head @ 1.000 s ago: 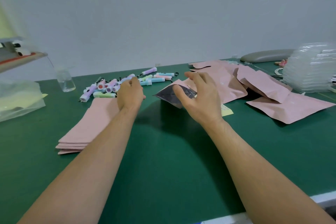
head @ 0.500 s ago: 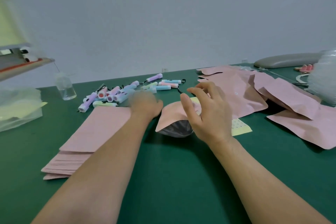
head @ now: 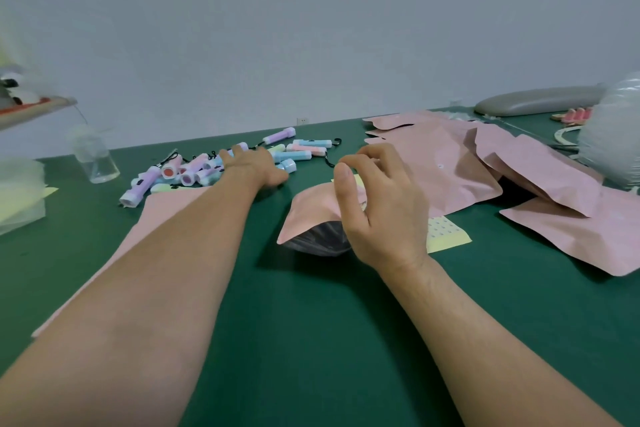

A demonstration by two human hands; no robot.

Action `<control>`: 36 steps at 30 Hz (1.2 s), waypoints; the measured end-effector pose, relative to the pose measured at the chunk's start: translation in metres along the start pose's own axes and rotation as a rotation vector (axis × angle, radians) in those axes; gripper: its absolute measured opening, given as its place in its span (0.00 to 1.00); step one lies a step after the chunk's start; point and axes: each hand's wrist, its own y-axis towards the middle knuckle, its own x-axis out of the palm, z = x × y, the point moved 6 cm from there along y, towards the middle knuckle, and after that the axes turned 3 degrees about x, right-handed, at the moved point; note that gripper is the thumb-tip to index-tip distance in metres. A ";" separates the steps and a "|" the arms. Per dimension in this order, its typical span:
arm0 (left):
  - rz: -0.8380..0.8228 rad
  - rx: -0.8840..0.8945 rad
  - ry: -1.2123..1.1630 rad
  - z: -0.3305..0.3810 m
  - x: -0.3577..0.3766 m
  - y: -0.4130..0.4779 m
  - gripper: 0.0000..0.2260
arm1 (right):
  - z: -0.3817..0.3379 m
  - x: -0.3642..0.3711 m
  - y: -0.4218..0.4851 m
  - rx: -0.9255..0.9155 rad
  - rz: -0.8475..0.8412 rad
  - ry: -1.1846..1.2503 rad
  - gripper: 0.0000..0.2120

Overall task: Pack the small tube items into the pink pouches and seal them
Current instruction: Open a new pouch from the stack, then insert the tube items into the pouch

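Note:
An open pink pouch (head: 311, 215) lies on the green table (head: 311, 322), its dark silvery mouth facing me. My right hand (head: 377, 208) pinches the pouch's upper edge between thumb and curled fingers. A pile of small pastel tubes (head: 194, 170) in purple, blue, pink and green lies at the back left. My left hand (head: 252, 163) reaches over this pile, fingers stretched flat on the tubes; I see nothing gripped in it. Under my left forearm sits a stack of flat pink pouches (head: 166, 211).
More pink pouches (head: 450, 166) lie spread at the right. A yellow sticker sheet (head: 446, 232) sits beside my right hand. There is a clear bottle (head: 95, 156) at back left, a grey pad (head: 536, 100) and a clear plastic stack (head: 616, 142) at back right.
My left hand came from the tube pile to the pouch mouth and has gone back to the pile. My right hand brought the pouch nearer and tipped its mouth toward me.

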 end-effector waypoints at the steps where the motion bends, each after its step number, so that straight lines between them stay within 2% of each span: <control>1: -0.003 0.026 0.031 0.002 -0.003 -0.002 0.19 | 0.000 -0.001 0.000 0.003 -0.002 -0.001 0.23; 3: 0.004 0.054 0.058 0.004 -0.007 -0.008 0.11 | 0.002 -0.003 0.001 0.029 0.002 -0.005 0.24; 5: 0.063 0.046 -0.040 0.002 -0.015 -0.016 0.09 | 0.003 -0.006 0.001 0.053 0.021 -0.002 0.24; 7: 0.120 0.087 -0.296 -0.003 -0.028 -0.028 0.11 | 0.003 -0.009 0.002 0.051 0.033 0.011 0.21; 9: 0.208 0.212 -0.620 -0.004 -0.048 -0.050 0.13 | 0.001 -0.008 0.003 0.021 -0.016 -0.006 0.18; 11: 0.319 0.341 -0.876 -0.006 -0.066 -0.085 0.12 | -0.006 -0.003 0.001 -0.013 -0.110 -0.039 0.28; 13: 0.389 0.434 -1.029 -0.007 -0.080 -0.122 0.06 | -0.017 -0.004 0.000 -0.048 -0.118 -0.041 0.34; 15: 0.397 0.539 -1.119 -0.001 -0.089 -0.155 0.06 | -0.030 -0.007 -0.004 -0.122 -0.088 -0.074 0.36; 18: 0.359 0.655 -1.193 0.010 -0.090 -0.188 0.07 | -0.044 -0.012 -0.011 -0.229 -0.048 -0.160 0.31; 22: 0.354 0.565 -1.411 0.020 -0.073 -0.207 0.20 | -0.047 -0.036 -0.013 -0.253 0.138 -0.123 0.12; 24: 0.367 0.485 -1.572 0.026 -0.064 -0.212 0.28 | -0.045 -0.039 -0.014 -0.255 0.115 -0.097 0.10; 25: 0.379 0.468 -1.629 0.030 -0.062 -0.217 0.28 | -0.043 -0.038 -0.015 -0.229 0.071 -0.060 0.11; 29: 0.480 0.431 -1.648 0.039 -0.052 -0.230 0.24 | -0.037 -0.032 -0.016 -0.102 -0.031 0.123 0.15; 36: 0.538 0.260 -1.807 0.024 -0.035 -0.219 0.15 | -0.041 -0.026 -0.015 -0.109 -0.035 0.196 0.13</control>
